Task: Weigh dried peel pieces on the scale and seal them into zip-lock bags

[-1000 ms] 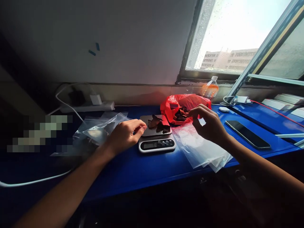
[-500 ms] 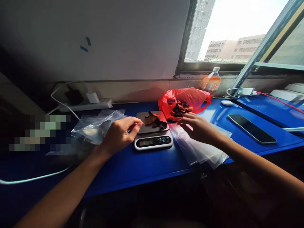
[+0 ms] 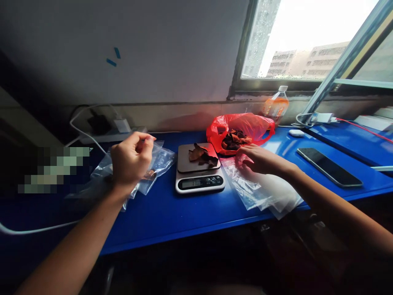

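In the head view, the left hand (image 3: 130, 159) is raised over plastic pouches (image 3: 158, 170) left of the scale, its fingers curled closed against the thumb; whether it pinches anything small is hard to tell from this angle. The right hand (image 3: 265, 160) is loosely open, fingers forward, just in front of the red bag (image 3: 254, 123) and above clear bags (image 3: 260, 194). Dark brown pieces (image 3: 202, 155) lie on the plate of the scale (image 3: 199, 180), between the hands, and more fill the red bag's mouth. A phone (image 3: 330, 166) lies farther right on the blue table (image 3: 172, 221).
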The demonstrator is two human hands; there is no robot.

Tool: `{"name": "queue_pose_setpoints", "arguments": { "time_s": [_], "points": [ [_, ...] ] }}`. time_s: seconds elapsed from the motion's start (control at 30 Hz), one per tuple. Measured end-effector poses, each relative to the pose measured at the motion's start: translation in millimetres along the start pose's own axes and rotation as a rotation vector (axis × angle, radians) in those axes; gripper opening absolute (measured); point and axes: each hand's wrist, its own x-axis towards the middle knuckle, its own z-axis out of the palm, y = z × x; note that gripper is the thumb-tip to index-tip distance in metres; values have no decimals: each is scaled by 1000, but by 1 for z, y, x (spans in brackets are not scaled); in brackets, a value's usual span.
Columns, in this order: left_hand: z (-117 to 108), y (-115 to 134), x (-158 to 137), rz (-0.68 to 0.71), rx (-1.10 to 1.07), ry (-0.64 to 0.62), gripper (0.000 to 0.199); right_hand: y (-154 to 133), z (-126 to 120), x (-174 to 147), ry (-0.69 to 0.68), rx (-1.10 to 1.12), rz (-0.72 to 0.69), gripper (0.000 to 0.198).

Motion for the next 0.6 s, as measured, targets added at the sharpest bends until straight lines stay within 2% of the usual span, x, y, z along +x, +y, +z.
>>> {"name": "queue_pose_setpoints", "arguments": {
  "time_s": [0.17,0.3,0.43,0.6],
  "points": [
    [4,2,-2,31,-6,-14,23,-4,7,-2,62,-115,10,23],
    [5,2,-3,60,-14,-23,26,-21,4,4,87,-167,8,21],
    [6,2,-3,64,-8,-61,26,-52,-8,22,218,-20,120,19],
    [5,3,-4,73,9,-54,26,-73,-11,44,103,214,228,22]
  ]
}}
